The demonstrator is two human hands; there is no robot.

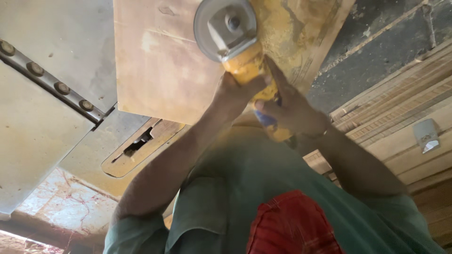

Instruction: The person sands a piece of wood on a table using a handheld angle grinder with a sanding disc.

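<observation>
At the far left lies a grey metal tabletop (pixel 56 28), crossed by a bolted strip (pixel 47 80) that runs from ten o'clock down toward four o'clock. Just past the strip's lower end, a wooden insert (pixel 141 146) with a dark slot sits flush in the metal. At seven o'clock a pale, red-veined floor (pixel 66 200) shows beyond the tabletop's edge.

Next comes a tan board (pixel 160 61), flat on the tabletop and filling the upper middle. A yellow grinder (pixel 245 63) rests over the board's right part, its round grey disc guard (pixel 225 29) at twelve o'clock, touching or just above the wood; which of the two cannot be told. The board beside it carries a yellowish, worn patch (pixel 301 28).

The left hand (pixel 235 91) is clenched around the grinder's body from the left side, its forearm running down to seven o'clock. The right hand (pixel 287 106) grips the same body just beside it, fingers wrapped over the yellow casing and a blue part (pixel 266 118), its forearm going to four o'clock.

Below, at six o'clock, are a green shirt (pixel 245 178) and red cloth (pixel 292 226). At three o'clock wooden planks (pixel 400 108) lie stacked, a small grey metal piece (pixel 426 135) on them.
</observation>
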